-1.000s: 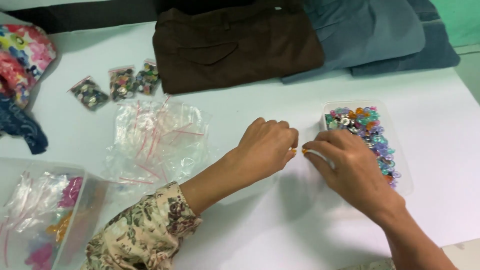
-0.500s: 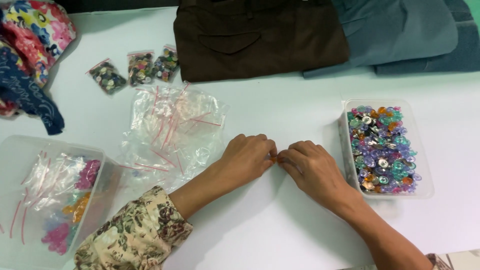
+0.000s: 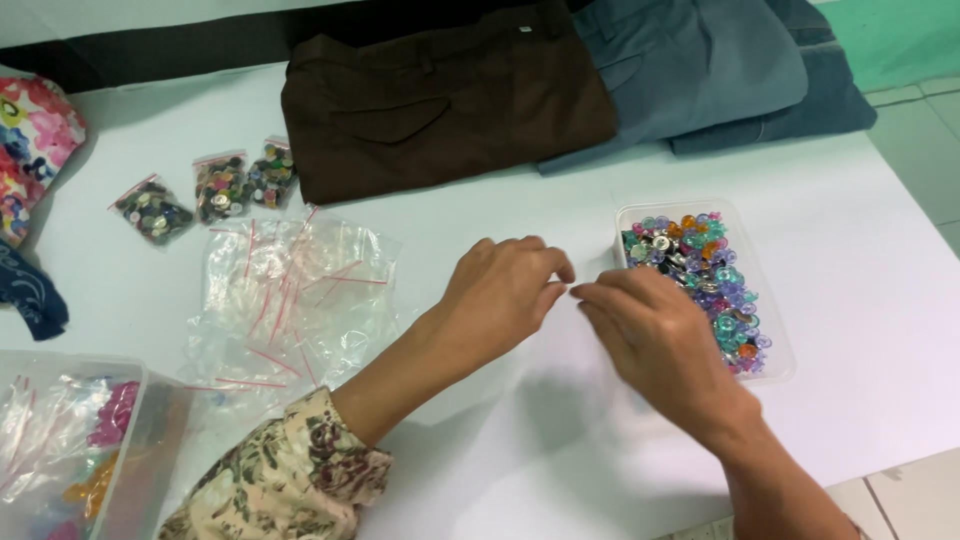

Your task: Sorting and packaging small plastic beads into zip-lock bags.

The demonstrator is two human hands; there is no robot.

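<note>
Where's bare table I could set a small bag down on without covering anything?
Bare white table lies right of the clear tray of coloured buttons, below the blue folded garments. Another bare strip runs along the near edge under both hands (left hand, right hand). The left is crowded: empty zip bags, three filled bags, plastic box.

Left hand [image 3: 505, 290] and right hand [image 3: 655, 335] meet fingertip to fingertip over the white table [image 3: 880, 300], just left of the clear tray of coloured buttons [image 3: 700, 285]. Whether anything is pinched between them cannot be told. Further left of the tray lies a heap of empty zip bags [image 3: 295, 290]; beyond it, three filled bags [image 3: 205, 190]. A folded brown garment [image 3: 440, 95] lies behind the tray.
</note>
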